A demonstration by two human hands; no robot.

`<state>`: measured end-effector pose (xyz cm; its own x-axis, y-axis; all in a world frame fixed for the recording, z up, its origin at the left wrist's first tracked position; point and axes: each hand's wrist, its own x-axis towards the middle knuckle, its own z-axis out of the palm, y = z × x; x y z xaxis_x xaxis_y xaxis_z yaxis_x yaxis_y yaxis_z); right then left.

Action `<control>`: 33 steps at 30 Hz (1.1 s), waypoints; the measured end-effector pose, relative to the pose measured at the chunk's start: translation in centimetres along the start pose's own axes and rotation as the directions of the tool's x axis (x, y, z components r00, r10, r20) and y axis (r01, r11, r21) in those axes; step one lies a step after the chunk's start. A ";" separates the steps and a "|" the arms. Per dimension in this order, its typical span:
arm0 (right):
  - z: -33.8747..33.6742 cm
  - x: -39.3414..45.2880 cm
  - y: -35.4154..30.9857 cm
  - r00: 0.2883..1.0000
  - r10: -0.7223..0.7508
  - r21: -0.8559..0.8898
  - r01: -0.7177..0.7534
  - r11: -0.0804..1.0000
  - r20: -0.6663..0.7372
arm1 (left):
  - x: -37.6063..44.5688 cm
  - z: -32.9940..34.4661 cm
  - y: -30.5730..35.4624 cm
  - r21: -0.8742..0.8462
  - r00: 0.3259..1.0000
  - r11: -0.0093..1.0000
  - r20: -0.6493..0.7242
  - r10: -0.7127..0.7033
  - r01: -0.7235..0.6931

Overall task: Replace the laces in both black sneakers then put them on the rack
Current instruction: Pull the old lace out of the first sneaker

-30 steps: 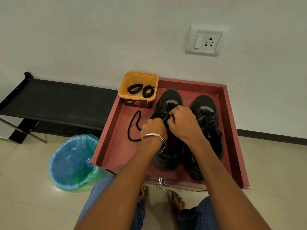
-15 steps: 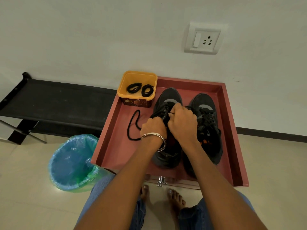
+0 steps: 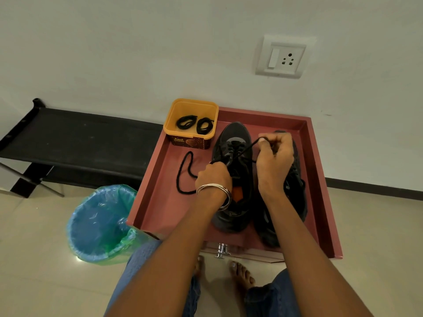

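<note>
Closest to the viewer are the person's knees in blue jeans and two bare feet on the pale tiled floor. Just beyond the feet sits a shallow reddish-brown drawer laid flat on the floor, a small metal knob on its near face. To its left stands a bin lined with a blue-green bag.

Both forearms reach into the drawer, where two black sneakers lie side by side, toes toward the wall. The left hand, with silver bangles at the wrist, rests curled on the left sneaker at its tongue, fingers closed around one stretch of the lace. The right hand is raised above the right sneaker, thumb and fingers pinching the lace, drawn taut from the left sneaker's eyelets. The right sneaker is largely hidden under that hand and arm.

A loose black lace curls on the drawer floor left of the shoes. In the drawer's far left corner sits a yellow tub holding two coiled black laces.

Farther left, against the white wall, runs a low black rack. A wall socket is mounted above the drawer.
</note>
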<state>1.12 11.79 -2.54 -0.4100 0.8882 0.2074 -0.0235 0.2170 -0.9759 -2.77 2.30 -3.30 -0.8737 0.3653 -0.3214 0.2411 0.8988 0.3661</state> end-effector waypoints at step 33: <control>0.4 0.0 2.5 0.932 0.363 -0.027 -0.363 0.931 0.001 | 0.2 -0.2 0.3 -0.005 1.000 1.000 0.000 -0.010 0.010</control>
<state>0.66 12.20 -5.03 -0.3910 0.9061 -0.1616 0.1515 -0.1098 -0.9823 -2.94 2.54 -3.06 -0.8760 0.3562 -0.3251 0.2302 0.9012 0.3672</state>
